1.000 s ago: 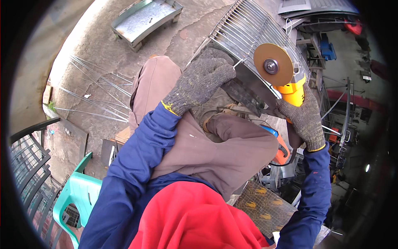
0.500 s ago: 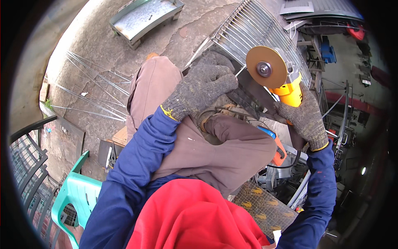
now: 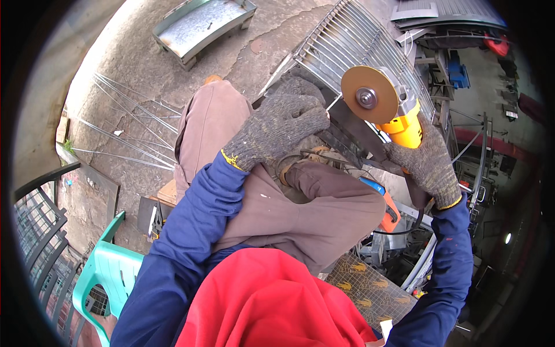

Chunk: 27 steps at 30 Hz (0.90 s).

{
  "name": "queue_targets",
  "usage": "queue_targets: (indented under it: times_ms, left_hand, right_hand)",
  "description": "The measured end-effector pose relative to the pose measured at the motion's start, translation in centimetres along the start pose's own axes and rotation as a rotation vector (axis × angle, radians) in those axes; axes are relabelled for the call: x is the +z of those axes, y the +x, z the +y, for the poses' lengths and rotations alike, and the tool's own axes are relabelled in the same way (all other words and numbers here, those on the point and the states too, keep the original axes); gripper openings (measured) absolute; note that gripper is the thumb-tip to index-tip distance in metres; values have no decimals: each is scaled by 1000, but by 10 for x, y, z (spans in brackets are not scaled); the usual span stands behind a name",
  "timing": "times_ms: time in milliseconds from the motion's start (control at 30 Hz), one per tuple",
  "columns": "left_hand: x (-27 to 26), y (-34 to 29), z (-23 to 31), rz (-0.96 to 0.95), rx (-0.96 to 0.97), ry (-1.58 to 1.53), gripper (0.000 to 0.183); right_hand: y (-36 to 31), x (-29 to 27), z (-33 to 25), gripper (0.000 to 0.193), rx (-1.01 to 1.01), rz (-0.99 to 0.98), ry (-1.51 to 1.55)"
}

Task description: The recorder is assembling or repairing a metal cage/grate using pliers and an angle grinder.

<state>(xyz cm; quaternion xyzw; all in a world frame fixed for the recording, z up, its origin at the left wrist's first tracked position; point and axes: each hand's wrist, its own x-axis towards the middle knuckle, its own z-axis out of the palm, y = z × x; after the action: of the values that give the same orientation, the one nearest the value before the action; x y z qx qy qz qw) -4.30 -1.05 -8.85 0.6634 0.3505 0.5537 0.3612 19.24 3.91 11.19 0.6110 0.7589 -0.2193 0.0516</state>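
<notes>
Grey-knit-gloved right hand (image 3: 429, 165) clamped on yellow-bodied angle grinder (image 3: 406, 130); its round brown disc (image 3: 370, 95) lies right of thin silvery metal rod (image 3: 334, 103), pinched by grey-knit-gloved left hand (image 3: 282, 124) (rod slants up-right; contact unclear).

The yellow-and-grey grinder (image 3: 406, 129) slants on the right — its round brown disc (image 3: 370, 80) facing up, hiding part of the barred metal grate (image 3: 347, 43). A thin pale rod (image 3: 334, 103) shows just left of the disc.
</notes>
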Motion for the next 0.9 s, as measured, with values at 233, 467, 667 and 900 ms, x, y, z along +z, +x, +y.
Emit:
queue_targets:
  times_ms: [233,467,667,900]
  left_hand:
    - [-2,2,2,-12,-70,-101,22]
    - [-4,2,4,-21,-75,-108,22]
    - [-4,3,7,-10,-52,-85,23]
    - [-4,0,-1,-38,-26,-42,19]
  right_hand:
    - [2,0,5,73,6,6,-8]
    - [-1,-2,-1,73,-11,5,-60]
    - [4,-5,-1,71,36,-56,26]
    - [4,-6,-1,70,0,-53,11]
